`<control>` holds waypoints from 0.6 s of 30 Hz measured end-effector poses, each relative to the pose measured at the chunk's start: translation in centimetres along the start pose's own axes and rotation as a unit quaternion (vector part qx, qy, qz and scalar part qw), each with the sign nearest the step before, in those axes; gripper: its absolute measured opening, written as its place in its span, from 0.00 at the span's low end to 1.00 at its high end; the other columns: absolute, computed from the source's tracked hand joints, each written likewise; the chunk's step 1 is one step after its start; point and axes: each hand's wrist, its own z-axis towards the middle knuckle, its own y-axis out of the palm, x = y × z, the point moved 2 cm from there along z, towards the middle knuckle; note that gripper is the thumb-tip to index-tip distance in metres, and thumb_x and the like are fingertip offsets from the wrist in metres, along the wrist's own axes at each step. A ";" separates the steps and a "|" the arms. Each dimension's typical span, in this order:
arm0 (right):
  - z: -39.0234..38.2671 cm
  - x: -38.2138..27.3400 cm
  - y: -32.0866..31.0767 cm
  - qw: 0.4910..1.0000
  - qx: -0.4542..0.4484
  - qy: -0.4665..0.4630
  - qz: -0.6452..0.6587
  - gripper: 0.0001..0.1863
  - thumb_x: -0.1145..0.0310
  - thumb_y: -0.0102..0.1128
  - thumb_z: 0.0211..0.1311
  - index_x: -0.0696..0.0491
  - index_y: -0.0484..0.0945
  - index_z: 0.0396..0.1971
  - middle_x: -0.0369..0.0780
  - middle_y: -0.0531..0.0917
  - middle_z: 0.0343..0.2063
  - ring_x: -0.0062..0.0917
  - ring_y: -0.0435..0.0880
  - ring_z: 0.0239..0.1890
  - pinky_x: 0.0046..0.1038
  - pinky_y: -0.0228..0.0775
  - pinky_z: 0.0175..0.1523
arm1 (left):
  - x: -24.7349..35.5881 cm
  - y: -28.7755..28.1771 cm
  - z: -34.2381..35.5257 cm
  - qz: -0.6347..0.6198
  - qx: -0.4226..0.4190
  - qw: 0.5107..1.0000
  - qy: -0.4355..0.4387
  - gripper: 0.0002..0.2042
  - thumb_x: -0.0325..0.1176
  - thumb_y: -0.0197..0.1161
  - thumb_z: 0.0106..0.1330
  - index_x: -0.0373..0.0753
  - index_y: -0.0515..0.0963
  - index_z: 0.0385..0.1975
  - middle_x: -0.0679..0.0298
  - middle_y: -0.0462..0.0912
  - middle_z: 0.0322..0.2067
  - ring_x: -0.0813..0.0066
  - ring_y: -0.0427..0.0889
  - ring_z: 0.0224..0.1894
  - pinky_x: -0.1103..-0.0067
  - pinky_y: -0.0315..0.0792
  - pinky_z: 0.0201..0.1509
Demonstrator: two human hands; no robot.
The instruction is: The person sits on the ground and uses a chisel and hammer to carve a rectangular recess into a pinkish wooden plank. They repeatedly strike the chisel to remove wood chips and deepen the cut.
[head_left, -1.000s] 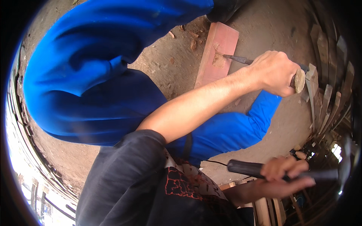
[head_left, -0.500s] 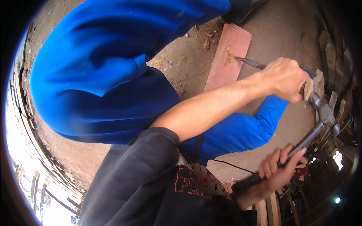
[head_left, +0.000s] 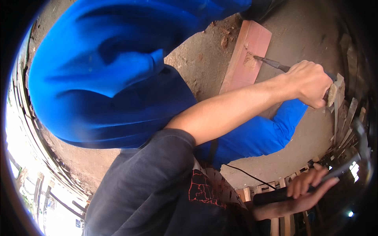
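My left hand (head_left: 311, 84) is closed round the handle of a chisel (head_left: 273, 63). The chisel's tip rests in a rough, chipped hollow on a reddish wooden board (head_left: 238, 72), and the butt of its handle sticks out behind my fist. Lower down, my right hand (head_left: 309, 188) grips the dark handle of a hammer (head_left: 342, 169). Smeared by motion, the metal hammer head stands apart from the chisel's butt, near the right rim of the view.
My legs in blue trousers (head_left: 106, 74) lie on both sides of the board, with a dark shoe (head_left: 260, 8) at its far end. Wood chips (head_left: 224, 41) lie on the dirt floor (head_left: 193, 59). A black cable (head_left: 252, 173) and stacked timber (head_left: 348, 114) are at the right.
The hammer has swung away from the chisel's butt, down and to the right, with my right hand. My left hand still holds the chisel on the board; the whole view has shifted slightly.
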 end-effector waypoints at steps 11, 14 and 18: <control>0.0 2.2 0.4 0.999 0.027 0.040 -0.003 0.29 0.38 0.32 0.75 0.48 0.59 0.23 0.32 0.58 0.07 0.15 0.50 0.02 0.19 0.46 0.04 | 0.5 0.5 -1.2 -0.005 -0.006 1.000 0.007 0.11 0.39 0.67 0.44 0.43 0.84 0.27 0.53 0.84 0.23 0.49 0.84 0.29 0.61 0.80 0.35; 0.0 0.5 -2.0 0.998 -0.044 -0.032 0.030 0.28 0.39 0.30 0.76 0.48 0.59 0.25 0.32 0.59 0.07 0.15 0.52 0.01 0.17 0.49 0.03 | 0.6 0.8 -1.3 -0.009 -0.001 1.000 0.011 0.10 0.38 0.67 0.44 0.44 0.84 0.27 0.53 0.84 0.23 0.49 0.84 0.29 0.61 0.79 0.35; -0.2 0.9 -2.5 0.994 -0.091 -0.048 0.046 0.28 0.39 0.29 0.76 0.48 0.59 0.26 0.33 0.59 0.07 0.14 0.52 0.01 0.18 0.49 0.02 | 1.7 0.3 -1.4 0.007 -0.020 1.000 0.009 0.10 0.38 0.67 0.44 0.44 0.84 0.27 0.54 0.84 0.23 0.50 0.84 0.29 0.61 0.79 0.35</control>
